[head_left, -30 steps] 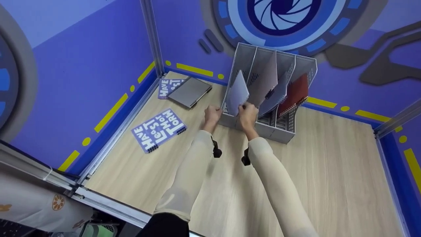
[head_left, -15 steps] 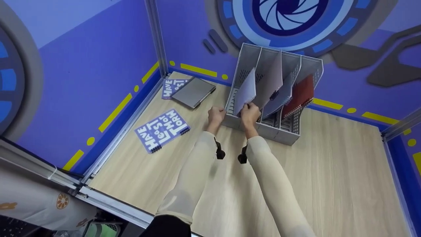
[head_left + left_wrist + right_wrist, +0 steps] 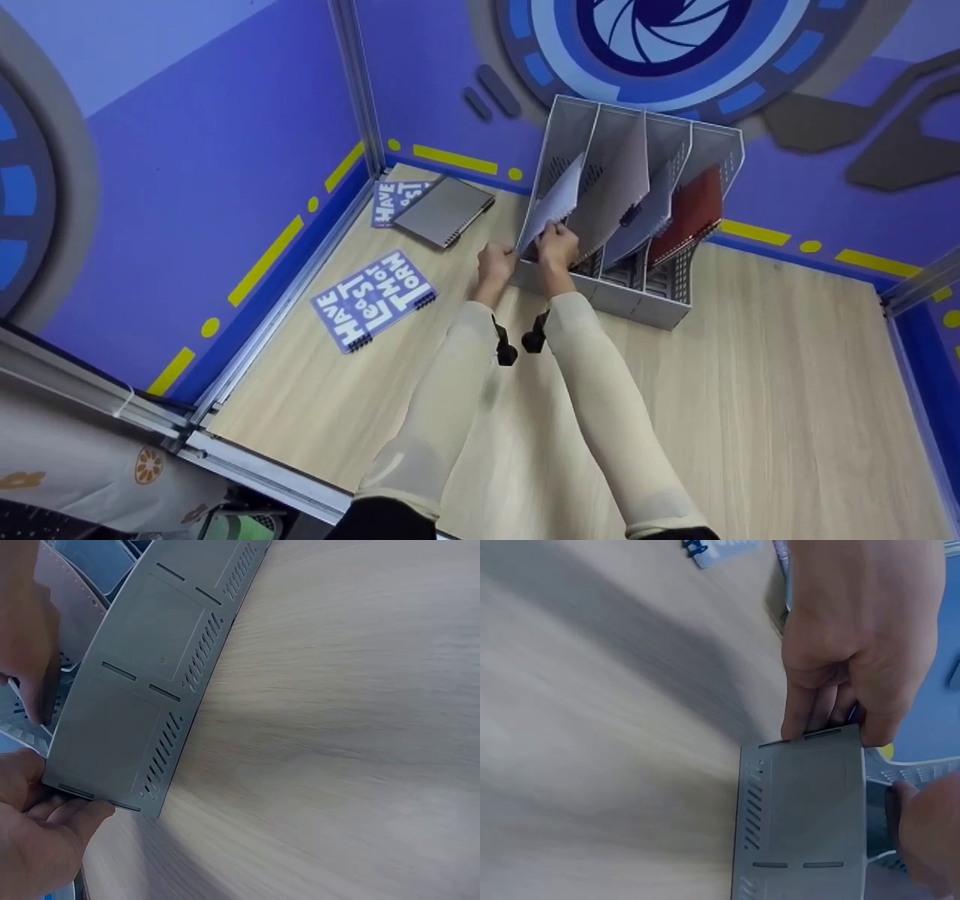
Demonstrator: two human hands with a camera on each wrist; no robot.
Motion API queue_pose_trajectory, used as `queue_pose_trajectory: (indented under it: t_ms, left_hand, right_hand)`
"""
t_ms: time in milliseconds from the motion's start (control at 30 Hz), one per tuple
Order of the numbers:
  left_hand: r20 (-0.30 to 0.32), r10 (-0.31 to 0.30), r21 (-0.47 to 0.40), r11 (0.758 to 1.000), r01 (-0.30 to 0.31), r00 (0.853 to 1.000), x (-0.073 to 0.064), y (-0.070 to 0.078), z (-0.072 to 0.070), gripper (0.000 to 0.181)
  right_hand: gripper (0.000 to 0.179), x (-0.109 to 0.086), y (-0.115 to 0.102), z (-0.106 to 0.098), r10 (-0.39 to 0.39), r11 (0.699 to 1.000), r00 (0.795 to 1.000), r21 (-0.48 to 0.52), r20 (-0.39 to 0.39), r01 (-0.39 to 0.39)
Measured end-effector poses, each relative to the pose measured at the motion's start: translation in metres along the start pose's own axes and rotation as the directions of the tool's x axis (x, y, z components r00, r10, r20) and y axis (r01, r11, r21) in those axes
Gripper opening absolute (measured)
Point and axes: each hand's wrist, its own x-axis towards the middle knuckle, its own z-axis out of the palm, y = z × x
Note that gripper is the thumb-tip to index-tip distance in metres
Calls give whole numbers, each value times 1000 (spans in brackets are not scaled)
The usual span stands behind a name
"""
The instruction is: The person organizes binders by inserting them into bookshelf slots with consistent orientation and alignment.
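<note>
A grey desktop file organizer (image 3: 637,300) with several slots stands against the back wall. My left hand (image 3: 495,266) grips its front left corner, thumb over the top edge and fingers against the side, as the left wrist view shows. My right hand (image 3: 557,247) pinches the lower front edge of a pale lavender notebook (image 3: 559,196). That notebook leans left in the leftmost slot, its lower part hidden behind the hand and the organizer's front. In the slots to the right stand a pinkish notebook (image 3: 619,191), a blue-grey notebook (image 3: 646,217) and a red notebook (image 3: 690,214).
Left of the organizer, a grey spiral notebook (image 3: 444,210) overlaps a purple lettered notebook (image 3: 385,204). Another purple lettered notebook (image 3: 373,300) lies nearer on the wooden table (image 3: 787,390). Purple printed walls (image 3: 247,150) enclose the back and sides.
The right hand has shifted left, bringing the lavender notebook from the slot's right side over towards its left wall. The left hand stays at the organizer's corner. The head view has shifted slightly.
</note>
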Motion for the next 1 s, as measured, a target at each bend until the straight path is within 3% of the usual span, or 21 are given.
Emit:
queue_pose_trajectory:
  t_ms: [167,367,500,600,733,1000]
  left_hand:
    - [-19,32,-27,999,-33,999,-1,-4,-4,48]
    - [-5,47,-19,999,-47,999,-2,-3,-3,49]
    - [16,52,-9,999,-51,999,4,-5,-9,49]
    - [21,55,-18,998,-55,998,1,-5,-3,48]
    - [16,47,-32,998,-46,999,2,-7,-4,47]
    - [41,49,-75,996,-46,998,2,-9,-5,47]
  right_hand:
    - [31,5,-1,6,75,986,997,153,-21,-71]
    - [37,15,1,4,120,968,993,219,9,-119]
    - [40,18,2,7,99,954,991,276,85,-119]
    - [45,18,5,-8,36,975,981,210,190,-76]
    - [54,9,7,-27,-34,998,951,54,309,18]
    - [48,-31,10,-73,-126,991,906,14,404,131]
